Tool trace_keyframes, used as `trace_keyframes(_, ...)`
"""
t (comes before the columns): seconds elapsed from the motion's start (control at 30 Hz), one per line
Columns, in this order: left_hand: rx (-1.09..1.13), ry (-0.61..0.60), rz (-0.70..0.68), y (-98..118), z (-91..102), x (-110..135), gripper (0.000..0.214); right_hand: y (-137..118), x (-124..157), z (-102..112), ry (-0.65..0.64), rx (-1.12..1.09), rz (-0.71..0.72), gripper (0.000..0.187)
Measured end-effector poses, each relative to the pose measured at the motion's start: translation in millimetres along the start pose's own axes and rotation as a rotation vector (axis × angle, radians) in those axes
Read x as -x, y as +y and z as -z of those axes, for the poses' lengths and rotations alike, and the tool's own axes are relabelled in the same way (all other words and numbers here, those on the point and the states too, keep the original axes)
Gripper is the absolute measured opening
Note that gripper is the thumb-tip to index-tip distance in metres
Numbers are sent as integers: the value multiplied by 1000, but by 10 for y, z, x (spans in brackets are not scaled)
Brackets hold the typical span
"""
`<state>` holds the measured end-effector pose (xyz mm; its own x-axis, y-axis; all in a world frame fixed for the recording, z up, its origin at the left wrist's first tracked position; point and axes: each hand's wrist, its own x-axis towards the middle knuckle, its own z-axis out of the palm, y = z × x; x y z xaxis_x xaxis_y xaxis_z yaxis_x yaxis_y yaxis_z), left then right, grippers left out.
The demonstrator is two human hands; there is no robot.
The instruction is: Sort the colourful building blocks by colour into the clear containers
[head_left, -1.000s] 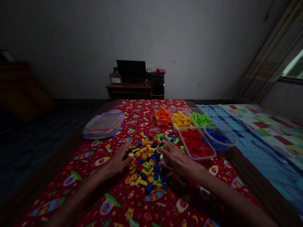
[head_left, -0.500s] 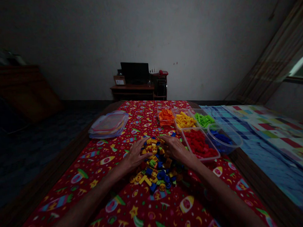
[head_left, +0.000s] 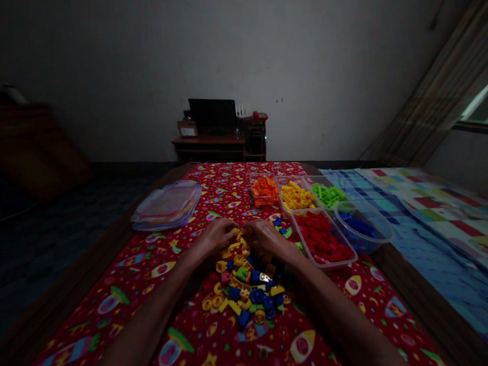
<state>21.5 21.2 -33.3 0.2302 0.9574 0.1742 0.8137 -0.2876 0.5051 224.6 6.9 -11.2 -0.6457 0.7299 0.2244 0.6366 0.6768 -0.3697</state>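
Note:
A mixed heap of building bricks (head_left: pixel 245 281), mostly yellow and blue with some red and green pieces and small wheels, lies on the red patterned tablecloth (head_left: pixel 152 303). At its far end my left hand (head_left: pixel 218 236) is curled round yellow bricks, thumb inward. Opposite it, my right hand (head_left: pixel 265 236) bends its fingers down over bricks in the same part of the heap. Both hands nearly meet there. The fingertips are partly hidden, so single pieces in them cannot be made out.
Right of the heap stand clear tubs of red bricks (head_left: pixel 324 236), blue bricks (head_left: pixel 355 224), orange bricks (head_left: pixel 265 188), yellow bricks (head_left: pixel 296 196) and green bricks (head_left: pixel 328 193). Stacked lids (head_left: pixel 168 204) lie at the left. A bed (head_left: pixel 422 241) adjoins the table's right side.
My hands have come closer together at the heap's far end, and their fingers, more spread before, are now curled in. Bricks near them have shifted, and the view has moved slightly.

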Motion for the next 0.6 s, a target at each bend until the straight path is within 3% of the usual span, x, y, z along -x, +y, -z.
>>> trace_keyframes(0.1,173,53,79,89,107,24,34,34,8,71,148,-66,-68,31)
trace_keyframes(0.23,623,-20,166,157,130,58,56,53,-54,141,246,-239,-156,33)
trace_keyframes(0.37,888,-64,211,201,39,101,67,23,-89,143,153,-353,-114,38)
trace_keyframes(0.6,925,-67,261,292,-85,81,70,-48,35,93,63,-171,-3,28)
